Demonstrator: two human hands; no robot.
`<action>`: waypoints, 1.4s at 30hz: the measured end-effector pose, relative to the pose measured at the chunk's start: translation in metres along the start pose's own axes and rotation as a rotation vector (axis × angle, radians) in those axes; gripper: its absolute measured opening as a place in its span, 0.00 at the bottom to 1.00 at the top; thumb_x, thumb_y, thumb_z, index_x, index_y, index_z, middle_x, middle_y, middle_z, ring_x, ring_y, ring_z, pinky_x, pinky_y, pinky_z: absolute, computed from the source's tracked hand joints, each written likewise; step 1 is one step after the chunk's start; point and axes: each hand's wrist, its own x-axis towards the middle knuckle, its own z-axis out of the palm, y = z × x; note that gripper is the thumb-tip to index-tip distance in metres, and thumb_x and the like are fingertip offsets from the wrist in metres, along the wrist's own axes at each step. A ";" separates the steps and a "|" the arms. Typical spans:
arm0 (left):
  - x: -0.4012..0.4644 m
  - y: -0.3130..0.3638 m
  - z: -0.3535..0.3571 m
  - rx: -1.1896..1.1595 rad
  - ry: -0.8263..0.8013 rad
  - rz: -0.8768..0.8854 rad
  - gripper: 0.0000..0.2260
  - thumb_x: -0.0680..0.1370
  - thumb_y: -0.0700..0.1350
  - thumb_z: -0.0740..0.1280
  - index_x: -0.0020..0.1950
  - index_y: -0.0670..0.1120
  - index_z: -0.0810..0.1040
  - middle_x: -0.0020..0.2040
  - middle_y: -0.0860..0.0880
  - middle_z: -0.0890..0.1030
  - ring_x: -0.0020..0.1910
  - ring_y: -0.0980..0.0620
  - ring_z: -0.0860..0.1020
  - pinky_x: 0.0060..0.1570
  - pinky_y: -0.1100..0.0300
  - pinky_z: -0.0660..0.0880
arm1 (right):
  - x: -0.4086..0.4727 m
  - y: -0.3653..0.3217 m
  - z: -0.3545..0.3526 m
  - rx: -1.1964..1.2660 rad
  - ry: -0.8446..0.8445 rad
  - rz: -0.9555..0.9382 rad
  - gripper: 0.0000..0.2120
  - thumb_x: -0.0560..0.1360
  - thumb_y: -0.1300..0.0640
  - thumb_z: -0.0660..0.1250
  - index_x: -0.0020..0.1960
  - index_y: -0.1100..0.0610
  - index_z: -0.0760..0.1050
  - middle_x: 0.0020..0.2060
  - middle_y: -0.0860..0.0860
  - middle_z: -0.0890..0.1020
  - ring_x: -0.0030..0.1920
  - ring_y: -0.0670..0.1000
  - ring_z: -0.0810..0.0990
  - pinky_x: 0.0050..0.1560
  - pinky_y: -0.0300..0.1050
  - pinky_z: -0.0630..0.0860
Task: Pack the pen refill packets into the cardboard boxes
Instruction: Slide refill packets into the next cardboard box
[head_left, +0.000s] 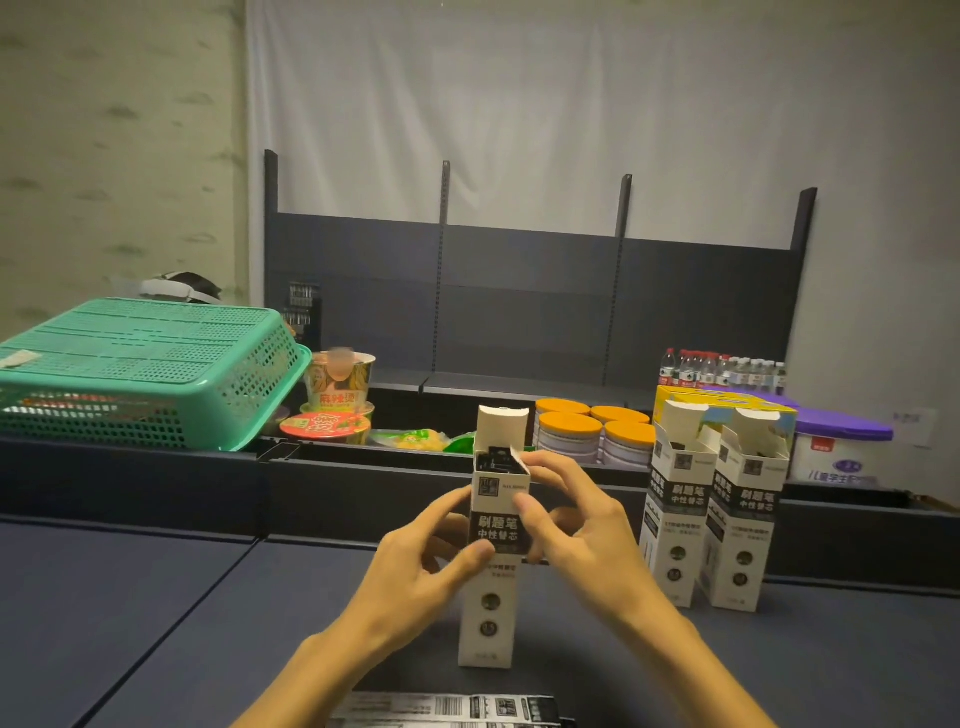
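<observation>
Fingers (480, 553) of the left hand (415, 566) and right hand (576, 525) curl round the open cardboard box (493, 540), upright on the bench (156, 597); dark refill packets (493, 462) fill its mouth. Right of it stand two open boxes (711, 514).

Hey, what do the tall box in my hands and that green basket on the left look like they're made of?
The tall box, gripped by the left hand and right hand, looks like thin printed cardboard with a matte finish: its top flaps are creased and folded up. The green basket looks like molded plastic, slightly glossy, with rows of small regular holes through its walls and base.
</observation>
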 end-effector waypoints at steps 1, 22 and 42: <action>0.001 0.000 -0.001 -0.022 0.028 0.005 0.26 0.72 0.62 0.67 0.68 0.65 0.65 0.53 0.64 0.79 0.51 0.56 0.81 0.47 0.56 0.80 | 0.000 0.000 0.000 -0.005 -0.002 -0.002 0.15 0.78 0.55 0.67 0.63 0.44 0.72 0.59 0.41 0.79 0.40 0.57 0.84 0.35 0.53 0.83; 0.026 0.011 -0.014 0.062 0.011 0.142 0.25 0.72 0.59 0.67 0.66 0.68 0.62 0.46 0.57 0.81 0.44 0.55 0.82 0.38 0.62 0.79 | 0.013 -0.015 -0.005 -0.116 0.052 -0.136 0.21 0.72 0.61 0.73 0.58 0.47 0.68 0.54 0.35 0.77 0.33 0.55 0.81 0.31 0.50 0.81; 0.020 0.010 -0.004 0.003 0.092 0.143 0.26 0.71 0.59 0.69 0.66 0.64 0.65 0.46 0.53 0.82 0.43 0.52 0.82 0.38 0.62 0.79 | 0.023 -0.020 -0.007 -0.245 0.056 -0.275 0.11 0.76 0.53 0.63 0.54 0.54 0.81 0.51 0.45 0.75 0.49 0.40 0.76 0.38 0.35 0.79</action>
